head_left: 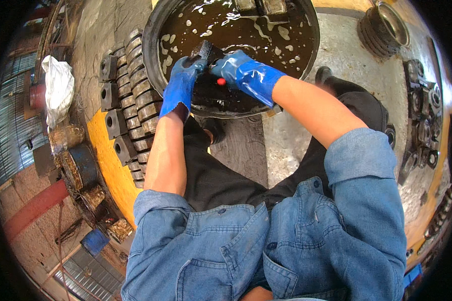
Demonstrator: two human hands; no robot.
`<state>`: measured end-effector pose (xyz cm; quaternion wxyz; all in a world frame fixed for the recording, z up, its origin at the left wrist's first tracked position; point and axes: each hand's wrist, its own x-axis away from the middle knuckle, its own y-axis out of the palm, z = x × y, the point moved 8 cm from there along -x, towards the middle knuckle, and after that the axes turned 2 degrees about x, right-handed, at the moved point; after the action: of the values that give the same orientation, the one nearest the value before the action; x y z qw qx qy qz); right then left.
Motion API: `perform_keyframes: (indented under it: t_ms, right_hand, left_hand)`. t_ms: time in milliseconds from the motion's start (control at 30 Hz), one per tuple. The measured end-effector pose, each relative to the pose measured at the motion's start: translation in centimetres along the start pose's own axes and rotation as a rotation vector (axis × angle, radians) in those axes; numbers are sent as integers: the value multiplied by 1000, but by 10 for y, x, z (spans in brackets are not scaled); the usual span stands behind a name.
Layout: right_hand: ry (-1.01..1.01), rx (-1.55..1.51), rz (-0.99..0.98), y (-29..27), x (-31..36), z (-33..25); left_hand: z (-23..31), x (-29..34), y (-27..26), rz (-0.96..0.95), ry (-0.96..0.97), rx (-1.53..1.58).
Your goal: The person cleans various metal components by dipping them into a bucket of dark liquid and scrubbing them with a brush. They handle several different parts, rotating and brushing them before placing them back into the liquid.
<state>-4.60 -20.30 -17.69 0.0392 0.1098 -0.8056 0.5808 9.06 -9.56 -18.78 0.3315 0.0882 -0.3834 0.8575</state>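
Head: hands (185, 75) hold dark block (204, 49) within basin rim (150, 46).

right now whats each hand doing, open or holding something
Left hand: closed, holding a dark block.
Right hand: close by the block; whether it grips anything cannot be told.

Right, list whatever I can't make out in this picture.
All in the head view:
- Dark piece: full shape, partly covered by the left hand and right hand.
- Basin: its floor, under murky liquid.
- Metal blocks: far ends, cut off by the upper edge.
- Red spot: too small to identify.
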Motion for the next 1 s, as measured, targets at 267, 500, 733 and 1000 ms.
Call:
perform_keyframes:
  t_ms: [267, 500, 733, 1000]
  right_hand:
    - [540, -641, 0, 24, 17, 57]
    - [319, -1208, 36, 50, 18, 68]
    - [250, -1533, 277, 53, 14, 69]
    - [238, -699, 145, 16, 15, 29]
  left_hand:
    - [12, 4, 9, 15, 21, -82]
    - [8, -30, 13, 87, 73, -138]
    - [25, 1, 9, 24, 66, -68]
    - [46, 32, -1, 166, -6, -317]
